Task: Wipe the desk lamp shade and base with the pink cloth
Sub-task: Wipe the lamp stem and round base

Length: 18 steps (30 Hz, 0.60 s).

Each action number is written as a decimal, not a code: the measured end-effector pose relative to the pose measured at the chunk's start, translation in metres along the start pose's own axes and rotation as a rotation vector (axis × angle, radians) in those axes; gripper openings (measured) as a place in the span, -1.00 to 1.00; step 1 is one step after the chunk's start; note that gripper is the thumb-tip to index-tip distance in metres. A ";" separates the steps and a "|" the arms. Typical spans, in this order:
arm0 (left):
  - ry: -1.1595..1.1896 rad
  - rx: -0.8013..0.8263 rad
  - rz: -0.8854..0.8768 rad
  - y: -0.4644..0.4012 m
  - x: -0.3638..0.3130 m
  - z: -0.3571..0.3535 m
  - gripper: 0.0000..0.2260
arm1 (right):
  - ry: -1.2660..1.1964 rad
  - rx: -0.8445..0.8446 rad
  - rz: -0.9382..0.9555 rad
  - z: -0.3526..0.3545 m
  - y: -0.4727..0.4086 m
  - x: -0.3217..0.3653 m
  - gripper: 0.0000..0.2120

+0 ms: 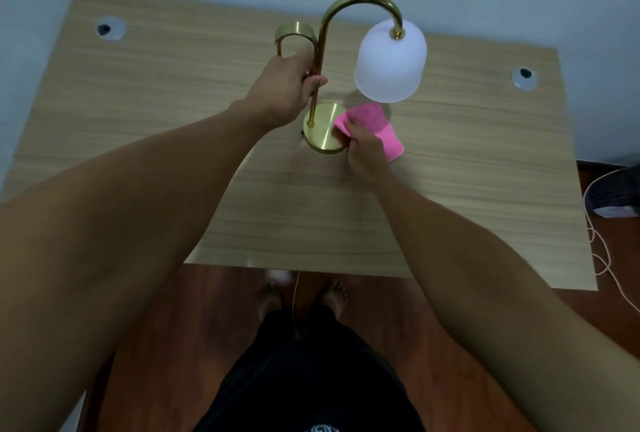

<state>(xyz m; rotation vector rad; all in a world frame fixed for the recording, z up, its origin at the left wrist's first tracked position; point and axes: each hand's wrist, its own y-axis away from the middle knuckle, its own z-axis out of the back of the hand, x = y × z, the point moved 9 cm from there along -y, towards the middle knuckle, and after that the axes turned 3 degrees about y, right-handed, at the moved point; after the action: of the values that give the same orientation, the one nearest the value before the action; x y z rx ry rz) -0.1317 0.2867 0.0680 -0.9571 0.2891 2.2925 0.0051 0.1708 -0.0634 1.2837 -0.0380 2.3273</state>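
Head view: no legible writing.

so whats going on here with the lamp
A person is cleaning a brass desk lamp on a wooden desk. The left hand grips the lamp's stem to steady it, while the right hand presses the pink cloth onto the round base. The white shade hangs just above the cloth, untouched.

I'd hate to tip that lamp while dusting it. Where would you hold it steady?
Probably the thin brass stem, midway up, coming from the left as the left hand does now. It is slim enough for fingers to wrap, stands upright over the round base, and that side keeps clear of the frosted shade and pink cloth.
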 end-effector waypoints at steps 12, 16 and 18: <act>0.007 0.014 -0.014 0.002 -0.004 0.002 -0.76 | 0.197 -0.132 0.074 -0.091 0.065 0.057 -0.62; 0.012 0.029 -0.006 0.003 -0.004 0.002 -0.74 | -0.149 -0.015 0.001 -0.091 0.063 0.076 -0.71; 0.019 0.029 -0.007 0.004 -0.006 0.002 -0.75 | -0.269 0.015 -0.144 -0.079 0.054 0.070 -0.73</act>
<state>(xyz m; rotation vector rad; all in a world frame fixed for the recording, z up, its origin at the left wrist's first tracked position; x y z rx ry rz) -0.1323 0.2820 0.0732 -0.9643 0.3255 2.2679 -0.1118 0.1700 -0.0403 1.5464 -0.0160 2.0260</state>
